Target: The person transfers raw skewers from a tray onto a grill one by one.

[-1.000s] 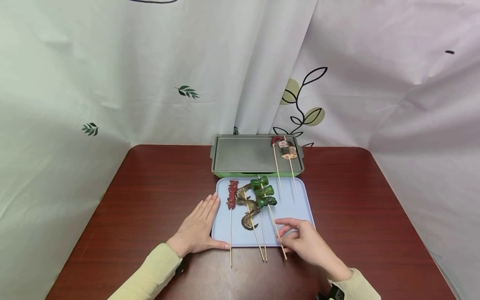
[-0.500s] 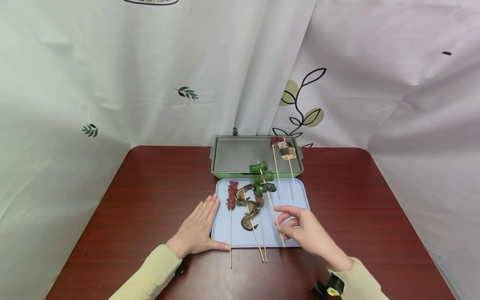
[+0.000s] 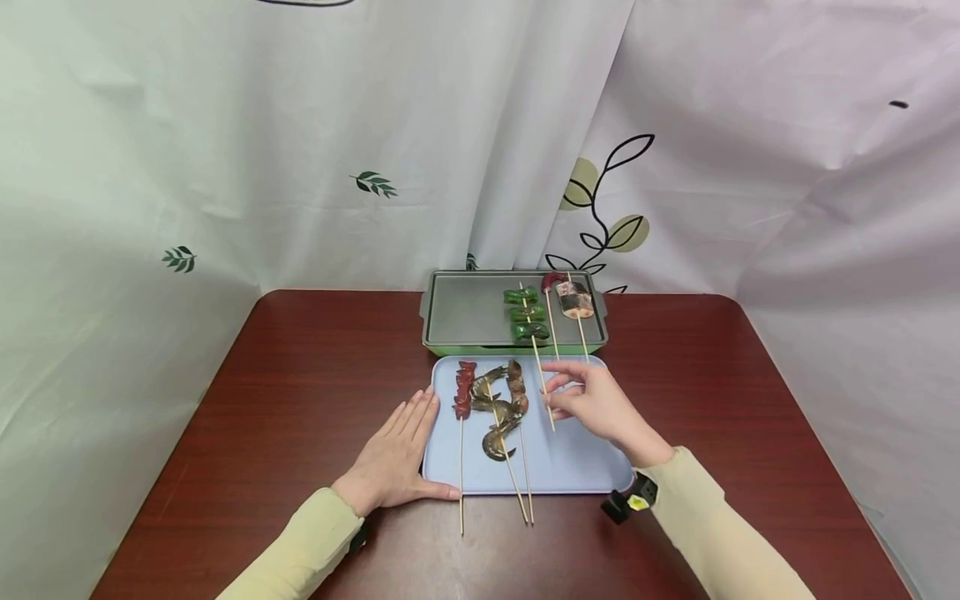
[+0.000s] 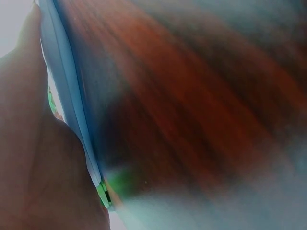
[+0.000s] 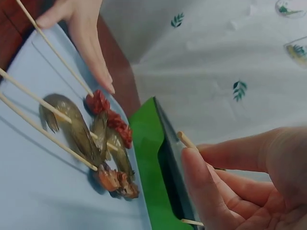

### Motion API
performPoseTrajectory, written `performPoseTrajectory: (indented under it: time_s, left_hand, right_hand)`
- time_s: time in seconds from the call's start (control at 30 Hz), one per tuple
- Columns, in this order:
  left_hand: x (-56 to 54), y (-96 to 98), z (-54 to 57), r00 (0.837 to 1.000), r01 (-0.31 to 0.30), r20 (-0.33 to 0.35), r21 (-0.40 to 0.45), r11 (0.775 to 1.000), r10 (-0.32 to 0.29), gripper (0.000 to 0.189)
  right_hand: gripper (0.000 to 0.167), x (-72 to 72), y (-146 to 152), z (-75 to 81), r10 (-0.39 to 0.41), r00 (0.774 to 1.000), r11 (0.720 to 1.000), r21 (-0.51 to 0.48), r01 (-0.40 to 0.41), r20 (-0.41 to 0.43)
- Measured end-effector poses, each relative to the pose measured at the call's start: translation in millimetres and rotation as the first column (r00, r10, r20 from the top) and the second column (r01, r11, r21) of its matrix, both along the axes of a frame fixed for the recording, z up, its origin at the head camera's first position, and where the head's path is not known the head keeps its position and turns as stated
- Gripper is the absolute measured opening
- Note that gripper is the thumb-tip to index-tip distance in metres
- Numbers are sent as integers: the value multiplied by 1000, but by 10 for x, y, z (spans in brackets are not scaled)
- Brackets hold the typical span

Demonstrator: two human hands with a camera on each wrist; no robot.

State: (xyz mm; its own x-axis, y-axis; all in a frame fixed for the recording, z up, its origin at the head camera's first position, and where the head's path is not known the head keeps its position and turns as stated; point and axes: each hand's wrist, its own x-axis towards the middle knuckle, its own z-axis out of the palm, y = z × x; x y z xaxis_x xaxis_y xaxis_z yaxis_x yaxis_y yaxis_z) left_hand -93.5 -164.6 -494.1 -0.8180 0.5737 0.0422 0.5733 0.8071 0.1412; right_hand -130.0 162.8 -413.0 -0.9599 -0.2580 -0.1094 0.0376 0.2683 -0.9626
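In the head view my right hand [image 3: 596, 404] pinches the wooden stick of a green pepper skewer [image 3: 528, 314], whose pepper pieces are over the grill plate [image 3: 468, 308]; whether they touch it I cannot tell. The right wrist view shows that thumb and fingertips [image 5: 196, 165] on the stick. My left hand [image 3: 397, 458] rests with straight fingers along the left edge of the light blue tray [image 3: 585, 467]. On the tray lie a red meat skewer [image 3: 463, 392], a shrimp skewer [image 3: 498, 442] and a brownish meat skewer [image 3: 517, 387].
At the grill plate's right side lie a dark red skewer [image 3: 552, 282] and a fish-slice skewer [image 3: 575, 301], their sticks reaching out over the tray. The grill stands behind the tray on a dark red wooden table [image 3: 300, 375]. A patterned white curtain [image 3: 337, 125] hangs behind.
My right hand has carried the green pepper skewer forward from above the tray to over the grill plate, uncovering the brownish meat skewer. My left hand has stayed in place.
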Motion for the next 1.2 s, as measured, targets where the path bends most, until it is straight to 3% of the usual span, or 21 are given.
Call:
performPoseTrajectory:
  time_s: [0.27, 0.47, 0.67, 0.93, 1.1, 1.2]
  left_hand:
    - [-5, -7, -19, 1000, 5, -17, 11, 1000, -5, 134]
    - [-3, 2, -6, 1000, -2, 1, -12, 1000, 2, 135]
    - [-5, 9, 33, 1000, -5, 24, -58, 998, 6, 135]
    - [-8, 6, 45, 1000, -10, 25, -48, 999, 11, 135]
    - [-5, 7, 31, 1000, -9, 19, -32, 999, 10, 135]
    - [-4, 6, 22, 1000, -7, 8, -21, 1000, 7, 135]
  right_hand:
    - [49, -332, -107, -11, -63, 997, 998, 17, 62, 50]
    - [47, -474, -124, -17, -83, 992, 996, 26, 81, 96]
    - [46, -513, -110, -13, -91, 989, 994, 76, 83, 118]
    - [46, -511, -119, 10, -98, 990, 986, 146, 83, 99]
    - [46, -488, -114, 13, -80, 996, 976, 206, 70, 40]
    - [46, -470, -108, 34, -70, 997, 954, 289, 75, -28]
